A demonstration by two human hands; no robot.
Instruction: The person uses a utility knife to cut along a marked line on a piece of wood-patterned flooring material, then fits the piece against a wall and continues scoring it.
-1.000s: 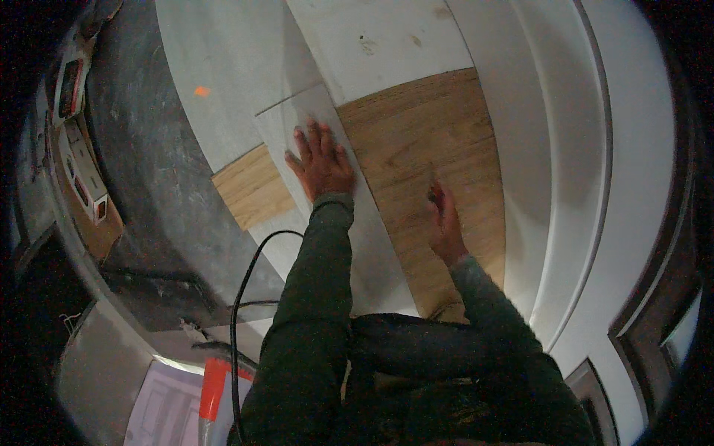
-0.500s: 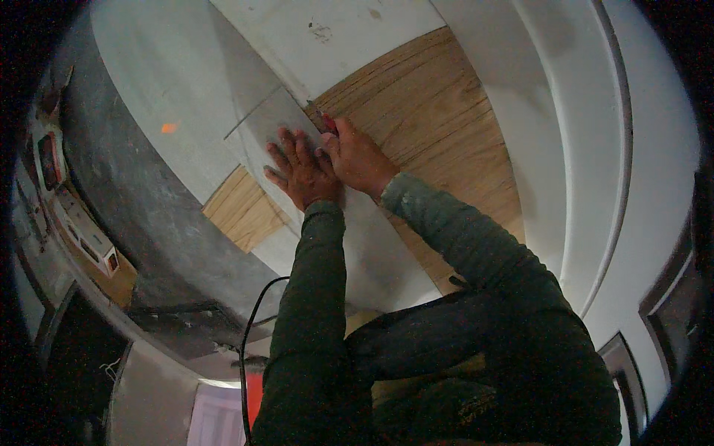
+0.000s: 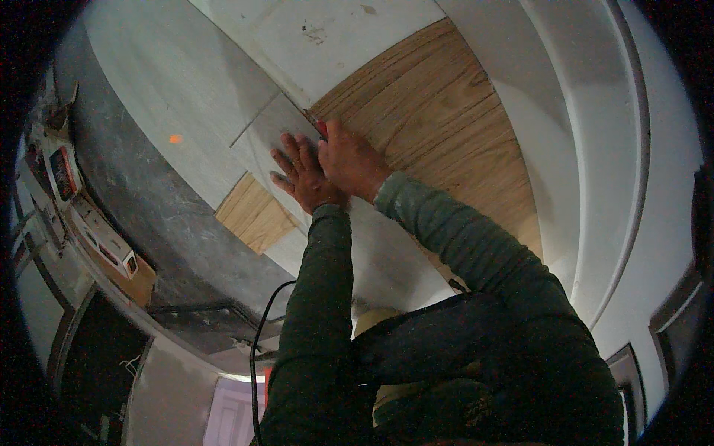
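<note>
Fingers (image 3: pixel 291 154) on the left hand (image 3: pixel 311 186) are splayed flat over the grey plank (image 3: pixel 383 249); right hand (image 3: pixel 353 167)'s curled round a red tool (image 3: pixel 322 128), mostly hidden, right where plank meets brown board (image 3: pixel 428 104).

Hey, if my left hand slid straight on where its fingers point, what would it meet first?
Your left hand would probably first cross the seam at the end of the grey plank beneath it; nothing raised shows before that, though depth is hard to judge.
</note>
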